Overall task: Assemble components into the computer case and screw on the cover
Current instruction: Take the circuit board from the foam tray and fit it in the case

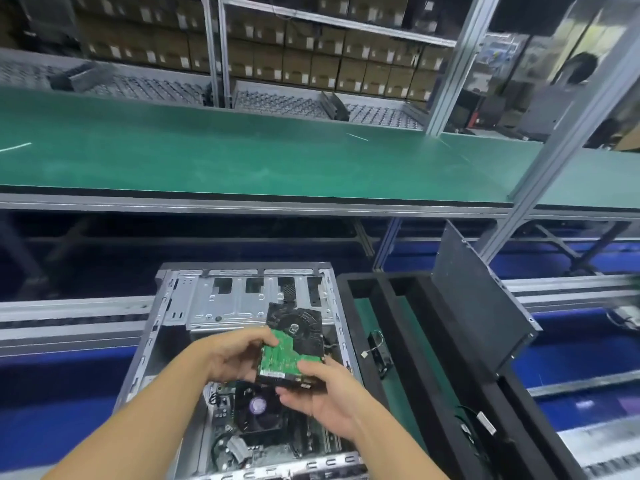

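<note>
The computer case (145,358) lies on its side with the open face up, and I use it as the landmark. In its near half a motherboard (277,441) is already mounted, with a cooler fan (258,407) on it, so this part of the work looks done. At its far end the metal drive cage (228,299) seems to hold nothing yet.

To the right of the case the dark cover (478,306) leans upright in a black foam tray (426,358). It is not on the case, so closing and screwing it remain to do. In the same tray, just beside the right wall of the case, lies a small fan with wires (379,351), probably also waiting for mounting.

The hard drive (294,344) is above the middle of the case, lifted and tilted, with its green circuit board facing up. It touches no part of the case. The left hand (232,355) grips its left edge with curled fingers. The right hand (325,403) holds its near end, fingers below and thumb on top. I judge the task to be somewhere in the middle: the drive must go into the cage first.
</note>
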A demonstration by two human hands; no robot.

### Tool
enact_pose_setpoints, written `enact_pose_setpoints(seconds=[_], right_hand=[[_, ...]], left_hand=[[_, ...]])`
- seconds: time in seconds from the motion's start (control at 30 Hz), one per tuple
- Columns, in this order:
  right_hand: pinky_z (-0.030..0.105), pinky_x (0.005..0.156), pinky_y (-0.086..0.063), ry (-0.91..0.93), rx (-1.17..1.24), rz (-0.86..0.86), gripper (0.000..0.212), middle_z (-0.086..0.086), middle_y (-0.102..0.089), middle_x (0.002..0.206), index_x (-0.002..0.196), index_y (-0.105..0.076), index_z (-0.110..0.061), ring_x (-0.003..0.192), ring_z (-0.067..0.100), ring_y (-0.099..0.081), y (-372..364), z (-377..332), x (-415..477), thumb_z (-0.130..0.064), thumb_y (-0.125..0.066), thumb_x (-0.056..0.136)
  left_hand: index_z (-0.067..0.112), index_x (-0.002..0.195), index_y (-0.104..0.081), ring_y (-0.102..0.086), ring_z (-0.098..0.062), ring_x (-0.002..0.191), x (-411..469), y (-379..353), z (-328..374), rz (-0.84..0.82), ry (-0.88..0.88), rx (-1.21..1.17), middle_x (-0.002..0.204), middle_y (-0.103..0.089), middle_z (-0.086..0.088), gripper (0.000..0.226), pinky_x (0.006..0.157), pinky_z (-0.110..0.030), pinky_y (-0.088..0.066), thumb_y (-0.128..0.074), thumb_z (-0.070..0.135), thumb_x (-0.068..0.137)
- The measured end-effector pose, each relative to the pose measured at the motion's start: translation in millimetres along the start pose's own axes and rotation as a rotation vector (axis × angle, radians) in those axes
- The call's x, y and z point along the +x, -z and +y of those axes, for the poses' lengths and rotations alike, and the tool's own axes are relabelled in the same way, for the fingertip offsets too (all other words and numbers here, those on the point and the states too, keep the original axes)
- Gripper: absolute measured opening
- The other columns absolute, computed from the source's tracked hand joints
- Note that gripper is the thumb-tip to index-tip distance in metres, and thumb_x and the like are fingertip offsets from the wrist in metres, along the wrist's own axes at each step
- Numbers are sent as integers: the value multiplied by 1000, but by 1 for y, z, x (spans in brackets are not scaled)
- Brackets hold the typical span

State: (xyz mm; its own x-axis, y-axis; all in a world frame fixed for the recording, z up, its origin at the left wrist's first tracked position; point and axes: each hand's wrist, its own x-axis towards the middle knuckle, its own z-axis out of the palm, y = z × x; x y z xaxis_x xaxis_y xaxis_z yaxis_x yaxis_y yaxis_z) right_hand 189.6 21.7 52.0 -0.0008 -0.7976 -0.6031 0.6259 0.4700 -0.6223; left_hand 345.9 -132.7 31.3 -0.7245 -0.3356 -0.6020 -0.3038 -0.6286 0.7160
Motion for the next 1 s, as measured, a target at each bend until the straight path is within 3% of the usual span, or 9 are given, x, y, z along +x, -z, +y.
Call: enact_pose_setpoints(seconds=[0.13, 0.2, 0.27, 0.33, 0.43, 0.5, 0.6, 0.73, 1.0], right_hand=[[45, 71, -62, -64, -85, 4, 35, 31, -72, 111, 125, -55, -1, 94, 49, -72, 6, 10, -6, 3, -67, 92], [46, 70, -62, -70, -72, 31, 34, 30, -72, 112, 123, -58, -2, 96, 49, -71, 8, 15, -7, 6, -67, 91], [46, 70, -61, -63, -64, 82, 34, 29, -69, 118, 121, -61, -5, 100, 49, -70, 10, 18, -6, 8, -66, 90], [45, 71, -61, -68, -81, 123, 41, 27, -63, 126, 126, -59, -6, 104, 47, -68, 10, 20, -3, 8, -66, 87], [45, 70, -61, -85, -102, 171, 61, 27, -54, 134, 137, -50, -6, 107, 47, -65, 11, 23, 0, 8, -69, 82], [43, 68, -61, -100, -131, 170, 56, 27, -58, 131, 133, -52, -3, 105, 48, -67, 12, 24, 1, 6, -69, 80], [35, 59, -58, -124, -199, 177, 36, 27, -67, 119, 120, -59, -3, 91, 44, -72, 12, 25, 2, 2, -63, 85], [26, 41, -46, -125, -249, 231, 34, 27, -69, 113, 121, -53, -4, 72, 37, -74, 13, 27, 6, -2, -56, 87], [31, 48, -53, -61, -191, 331, 47, 23, -53, 135, 131, -38, -23, 72, 34, -76, 18, 35, 19, -9, -58, 90]], left_hand=[[3, 105, -70, -69, -33, 92, 4, 1, -19, -62, 19, -30, 110, -69, -21, 54, 91, -46, -52, -85, 12, 54], [3, 107, -67, -68, -33, 92, 7, 0, -25, -49, 12, -3, 108, -69, -20, 59, 91, -47, -52, -86, 13, 52], [4, 110, -62, -69, -31, 90, 11, -3, -28, -37, 14, 24, 105, -70, -18, 69, 81, -43, -58, -89, 15, 48], [6, 104, -62, -70, -28, 84, 14, -6, -32, -28, 10, 21, 98, -71, -15, 63, 70, -37, -58, -87, 16, 47], [6, 103, -61, -70, -27, 81, 18, -7, -41, -24, -8, -9, 94, -71, -14, 68, 69, -36, -58, -89, 17, 42], [5, 106, -59, -70, -28, 82, 21, -7, -47, -29, -12, -21, 96, -71, -15, 75, 68, -37, -58, -91, 20, 39], [5, 107, -59, -70, -27, 82, 24, -8, -53, -26, 15, -20, 94, -71, -13, 67, 68, -38, -58, -86, 18, 47], [5, 114, -54, -70, -29, 86, 27, -12, -57, 3, -3, -5, 96, -71, -13, 62, 67, -40, -59, -79, 21, 60], [2, 113, -60, -70, -27, 86, 38, -20, -62, 130, -159, -49, 101, -73, -17, 50, 70, -37, -57, -77, 20, 69]])
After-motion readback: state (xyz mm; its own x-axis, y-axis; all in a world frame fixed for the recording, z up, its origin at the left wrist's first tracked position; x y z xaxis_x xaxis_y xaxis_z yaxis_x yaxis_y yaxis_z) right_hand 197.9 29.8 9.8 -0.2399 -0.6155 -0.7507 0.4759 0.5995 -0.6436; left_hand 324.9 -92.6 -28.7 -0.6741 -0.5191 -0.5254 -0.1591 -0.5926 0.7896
